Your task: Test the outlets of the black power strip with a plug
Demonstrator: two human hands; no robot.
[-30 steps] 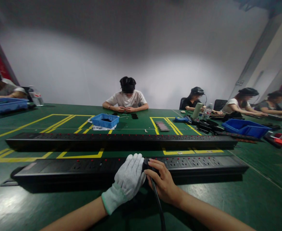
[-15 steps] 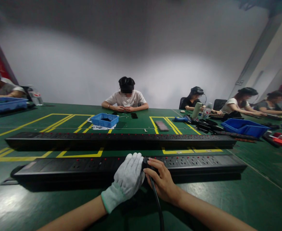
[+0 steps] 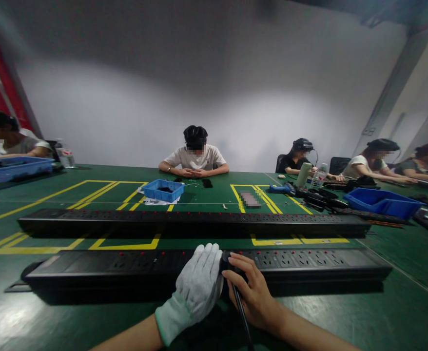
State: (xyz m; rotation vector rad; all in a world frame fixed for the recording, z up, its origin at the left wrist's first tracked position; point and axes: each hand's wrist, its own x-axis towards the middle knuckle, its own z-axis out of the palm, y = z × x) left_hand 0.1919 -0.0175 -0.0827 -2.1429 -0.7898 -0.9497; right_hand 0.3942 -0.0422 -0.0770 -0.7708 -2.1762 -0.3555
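Note:
A long black power strip [image 3: 301, 260] with rows of sockets and small red indicators lies across the table in front of me. My right hand [image 3: 252, 287], bare, pinches a black plug [image 3: 225, 262] at the middle of this strip. From the plug a black cable [image 3: 242, 312] runs down toward me. In a white knitted glove, my left hand [image 3: 201, 282] rests on the strip just left of the plug, its fingers stretched out side by side. Whether its thumb touches the plug is hidden. Behind, a second black power strip [image 3: 199, 223] lies parallel.
Beyond the strips stand a small blue bin [image 3: 163, 191] and, at right, a larger blue bin [image 3: 382, 202] beside black parts. A blue tool [image 3: 280, 188], a bottle [image 3: 319, 175] and a blue crate [image 3: 14, 168] are farther off. Several people sit around the green table.
The view has tilted slightly up and left, so everything sits a little lower and farther right. Both hands keep their places at the strip, and the plug stays in my right hand.

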